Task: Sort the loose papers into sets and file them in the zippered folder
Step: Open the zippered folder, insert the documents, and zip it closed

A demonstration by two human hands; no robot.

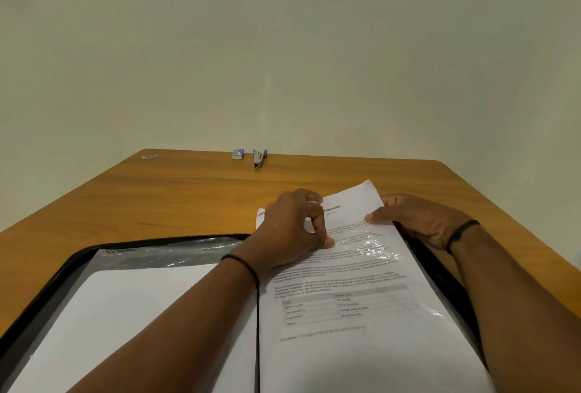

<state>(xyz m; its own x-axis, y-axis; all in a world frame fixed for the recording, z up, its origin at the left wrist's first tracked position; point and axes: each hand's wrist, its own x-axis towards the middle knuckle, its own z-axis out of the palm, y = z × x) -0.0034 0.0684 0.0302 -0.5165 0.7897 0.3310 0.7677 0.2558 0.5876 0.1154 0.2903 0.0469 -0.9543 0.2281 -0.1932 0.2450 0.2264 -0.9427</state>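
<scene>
Head view: we look down at a black zippered folder (56, 270) lying open on a brown wooden table (188, 200), clear plastic sleeves on both halves. Our left hand (292, 229) pinches the top of the right-hand sleeve with curled fingers, while our right hand (418, 222) grips the right edge of a white printed sheet headed "Transcript" (355, 266), thumb on top. The sheet sits partly inside the sleeve, its top end sticking out past the folder's far edge. Our left forearm covers the folder's spine. At the far table edge, well apart, lie a small silver staple box (238, 154) and a blue-and-silver stapler (259, 158) just beside it.
</scene>
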